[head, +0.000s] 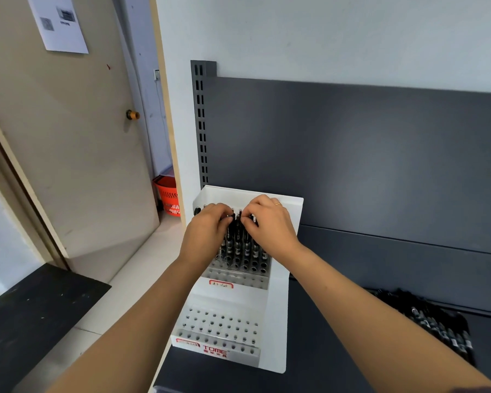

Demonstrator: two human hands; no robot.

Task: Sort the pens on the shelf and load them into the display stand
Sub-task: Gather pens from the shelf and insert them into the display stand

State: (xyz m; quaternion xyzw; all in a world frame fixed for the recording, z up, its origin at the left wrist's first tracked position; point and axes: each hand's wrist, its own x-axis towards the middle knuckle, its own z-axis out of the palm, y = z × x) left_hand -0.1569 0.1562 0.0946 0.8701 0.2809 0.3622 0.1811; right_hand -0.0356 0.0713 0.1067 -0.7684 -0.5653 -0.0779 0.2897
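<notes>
A white stepped display stand (278, 313) with rows of holes sits on the dark shelf (318, 375). Its upper tier holds several black pens (240, 251) standing upright. My left hand (207, 228) and my right hand (270, 225) meet over the pen tops, fingers curled and pinching the caps of pens in the back rows. The lower tier (219, 327) has open holes with nothing in them. A loose pile of black pens (434, 321) lies on the shelf to the right, partly behind my right forearm.
The grey shelf back panel (366, 154) rises behind the stand, with a slotted upright (200, 120) at its left. A beige door (68, 143) and an orange basket (169, 198) lie to the left, beyond the shelf edge.
</notes>
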